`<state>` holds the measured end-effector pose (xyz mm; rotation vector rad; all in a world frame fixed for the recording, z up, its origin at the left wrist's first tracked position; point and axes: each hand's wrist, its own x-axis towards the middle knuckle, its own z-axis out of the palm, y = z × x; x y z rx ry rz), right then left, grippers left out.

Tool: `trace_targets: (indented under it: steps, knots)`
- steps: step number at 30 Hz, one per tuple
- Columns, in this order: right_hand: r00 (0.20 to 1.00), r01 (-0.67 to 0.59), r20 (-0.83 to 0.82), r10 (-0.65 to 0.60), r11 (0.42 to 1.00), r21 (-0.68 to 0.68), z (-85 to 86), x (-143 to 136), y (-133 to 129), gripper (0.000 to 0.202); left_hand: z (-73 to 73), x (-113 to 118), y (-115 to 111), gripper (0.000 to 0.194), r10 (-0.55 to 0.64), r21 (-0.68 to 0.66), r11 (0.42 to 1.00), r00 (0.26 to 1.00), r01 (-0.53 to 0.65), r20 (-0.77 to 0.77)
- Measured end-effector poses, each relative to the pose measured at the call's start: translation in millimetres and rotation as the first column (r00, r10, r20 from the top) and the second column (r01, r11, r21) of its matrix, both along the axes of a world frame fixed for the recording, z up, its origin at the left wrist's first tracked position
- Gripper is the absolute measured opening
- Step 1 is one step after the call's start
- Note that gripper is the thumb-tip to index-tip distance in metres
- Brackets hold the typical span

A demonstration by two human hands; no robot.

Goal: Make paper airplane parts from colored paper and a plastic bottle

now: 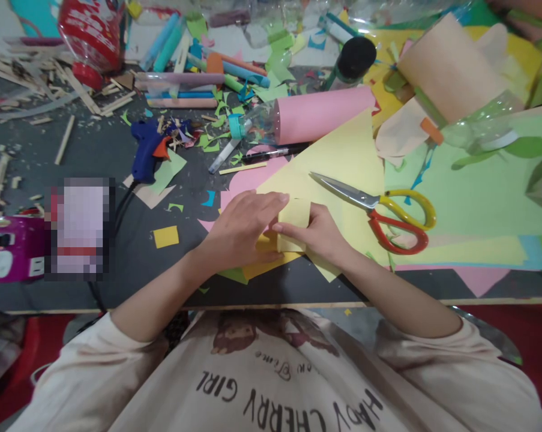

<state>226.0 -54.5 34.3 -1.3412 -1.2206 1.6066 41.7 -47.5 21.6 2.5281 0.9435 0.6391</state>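
Observation:
My right hand [327,235] pinches a small pale yellow piece of paper [293,227], its thumb lying across the front. Close on the left, my left hand [241,231] is curved around that piece with fingers and thumb apart; some fingertips are hidden, and whether they touch the paper is unclear. Below both hands lies orange-yellow paper [275,265]. A large pale yellow sheet [343,153] spreads out behind them. On it rest scissors [372,207] with one yellow and one red handle, blades apart, to the right of my right hand.
A blue glue gun [147,150] lies left of my hands, near a small yellow square [166,237]. Behind is a pink-wrapped bottle [325,114]. A red bottle [93,42], wood sticks [84,90] and paper scraps cover the back. Green paper [487,192] lies right.

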Motion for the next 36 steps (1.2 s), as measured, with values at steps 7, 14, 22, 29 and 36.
trace_targets:
  steps: [7, 14, 22, 29, 36]
  knots:
    - [0.991, -0.067, -0.120, 0.059, 0.996, -0.066, -1.9, 1, -1, 0.037, -6.4, -2, -1, 0.085, -0.019, 0.052, 0.999, 0.996, 0.015, 0.085]
    - [0.975, -0.134, -0.195, 0.109, 0.983, -0.121, -9.6, 5, -4, 0.036, -11.4, -5, 1, 0.096, -0.042, -0.112, 0.992, 0.980, 0.065, 0.197]
    - [0.984, -0.137, -0.129, 0.123, 0.985, -0.104, -0.7, 0, -2, 0.041, -12.9, -4, 0, 0.091, 0.050, -0.110, 0.994, 0.972, -0.025, 0.230]
    - [0.988, -0.152, -0.046, 0.149, 0.985, -0.085, -2.2, -1, -2, 0.039, -13.6, -2, -1, 0.086, 0.032, -0.068, 0.998, 0.973, -0.017, 0.228]
    - [0.954, -0.286, 0.106, 0.279, 0.957, 0.051, -4.6, 3, -3, 0.024, -7.7, -5, 0, 0.081, 0.186, -0.477, 0.878, 0.893, 0.036, 0.409]
